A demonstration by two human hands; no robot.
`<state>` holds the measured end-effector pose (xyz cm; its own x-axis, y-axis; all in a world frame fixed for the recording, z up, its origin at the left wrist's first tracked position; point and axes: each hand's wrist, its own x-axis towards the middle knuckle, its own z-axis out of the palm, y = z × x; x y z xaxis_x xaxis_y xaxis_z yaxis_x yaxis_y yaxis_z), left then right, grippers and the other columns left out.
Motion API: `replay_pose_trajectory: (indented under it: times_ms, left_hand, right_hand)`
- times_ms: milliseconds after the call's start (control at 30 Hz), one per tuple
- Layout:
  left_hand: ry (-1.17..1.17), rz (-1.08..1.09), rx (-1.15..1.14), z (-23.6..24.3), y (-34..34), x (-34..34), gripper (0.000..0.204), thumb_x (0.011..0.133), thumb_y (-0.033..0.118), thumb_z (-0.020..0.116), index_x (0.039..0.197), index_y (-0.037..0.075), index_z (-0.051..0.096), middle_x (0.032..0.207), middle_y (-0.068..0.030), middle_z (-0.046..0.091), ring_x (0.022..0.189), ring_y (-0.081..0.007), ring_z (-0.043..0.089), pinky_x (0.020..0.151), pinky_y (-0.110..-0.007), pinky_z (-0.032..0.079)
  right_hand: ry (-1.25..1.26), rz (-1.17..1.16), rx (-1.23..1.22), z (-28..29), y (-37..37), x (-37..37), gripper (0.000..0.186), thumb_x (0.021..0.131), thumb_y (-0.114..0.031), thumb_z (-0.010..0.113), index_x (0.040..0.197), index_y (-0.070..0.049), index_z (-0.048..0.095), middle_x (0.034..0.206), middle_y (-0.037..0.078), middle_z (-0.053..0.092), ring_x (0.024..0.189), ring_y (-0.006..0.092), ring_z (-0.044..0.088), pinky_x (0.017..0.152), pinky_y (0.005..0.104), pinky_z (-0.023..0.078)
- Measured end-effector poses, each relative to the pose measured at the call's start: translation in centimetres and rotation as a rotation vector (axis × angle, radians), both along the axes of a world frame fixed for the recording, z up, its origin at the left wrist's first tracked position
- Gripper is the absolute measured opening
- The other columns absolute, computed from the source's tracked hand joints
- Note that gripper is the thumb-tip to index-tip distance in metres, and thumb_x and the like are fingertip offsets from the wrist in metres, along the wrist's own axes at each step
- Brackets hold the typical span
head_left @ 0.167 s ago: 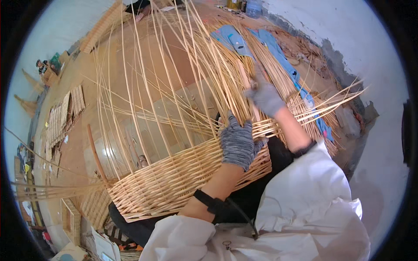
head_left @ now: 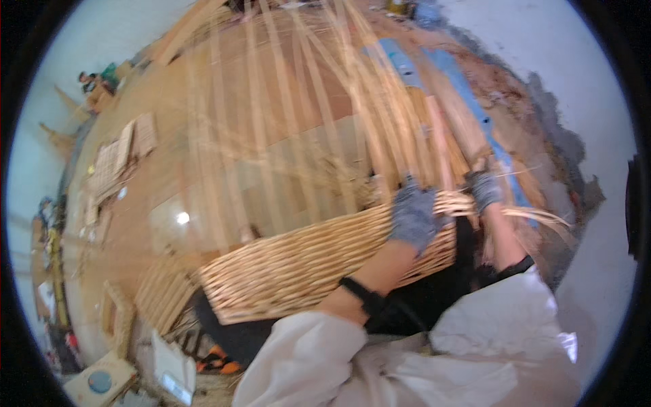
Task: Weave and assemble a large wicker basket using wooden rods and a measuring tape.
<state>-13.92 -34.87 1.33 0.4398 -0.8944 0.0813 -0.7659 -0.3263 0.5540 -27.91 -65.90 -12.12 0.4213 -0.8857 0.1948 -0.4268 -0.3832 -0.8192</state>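
A part-woven wicker basket [head_left: 305,264] with long upright rods [head_left: 325,115] lies over dark fabric below me. My left hand [head_left: 412,214], in a dark grey knit glove, grips its upper edge near the right end, fingers curled over the weave. My right hand [head_left: 485,190], in a grey glove, is just beyond that end beside loose weaving rods, fingers curled; what they hold is blurred. A pale flat stick [head_left: 437,129] stands among the rods above my hands.
Blue cloths [head_left: 458,81] lie over rod bundles [head_left: 447,108] at right, along a wall [head_left: 590,122]. Woven panels [head_left: 119,156] lie on the floor at left; another person [head_left: 91,85] is behind them. A wooden frame [head_left: 112,322] is at lower left.
The view and basket have shifted, with strong blur on the rods. My right hand has moved down and right, from the stick to beside the basket's end; my left hand stays on the edge.
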Motion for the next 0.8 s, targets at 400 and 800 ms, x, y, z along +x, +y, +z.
replay_pose_trajectory:
  times_ms: [400,800]
  left_hand:
    - [0.780,0.852,-1.065,-3.1,38.8,17.7,0.037,0.087,0.036,0.040,0.100,0.004,0.054,0.089,-0.0092,0.056,0.078,-0.0194,0.055,0.071,-0.030,0.046]
    - [1.642,0.425,-1.446,-1.6,34.4,17.6,0.041,0.089,0.037,0.036,0.094,0.002,0.056,0.083,-0.0128,0.057,0.070,-0.0179,0.054,0.057,-0.028,0.046]
  right_hand:
    - [-0.261,1.003,0.074,20.5,35.0,16.0,0.053,0.079,-0.027,0.058,0.122,-0.002,0.040,0.112,0.010,0.051,0.100,0.0192,0.051,0.085,0.0285,0.041]
    - [-0.178,1.305,0.100,16.2,60.1,27.7,0.080,0.064,-0.032,0.070,0.127,-0.005,0.028,0.124,0.013,0.038,0.115,0.0270,0.036,0.096,0.0336,0.028]
